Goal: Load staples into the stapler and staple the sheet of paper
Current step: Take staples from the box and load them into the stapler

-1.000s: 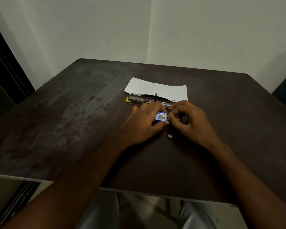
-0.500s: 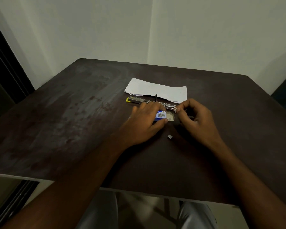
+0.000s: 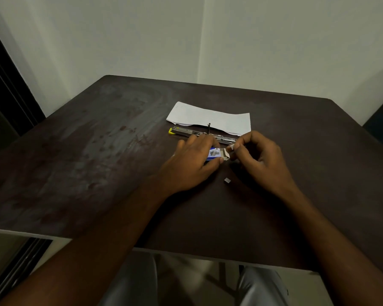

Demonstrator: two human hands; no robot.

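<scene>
Staple box (image 3: 213,154) flap (image 3: 226,153) now pulled open by right hand (image 3: 261,157).

Table (image 3: 97,173): dark, scuffed top, set into a wall corner.
Paper (image 3: 208,119): white, lying flat beyond centre.
Stapler (image 3: 186,131): opened out flat, just beside the paper's near edge; yellow tip at left, thin rod upright at mid-length.
Box (image 3: 213,154): blue and white, on the table just nearer than the stapler.
Flap (image 3: 226,155): open, at the box's right end.
Left hand (image 3: 192,164): grips the box, thumb on the near side, fingers over the far side.
Right hand (image 3: 259,157): fingers curled; thumb and forefinger pinch the flap.
Staples (image 3: 227,180): small grey piece, loose on the table, apart from both hands.
</scene>
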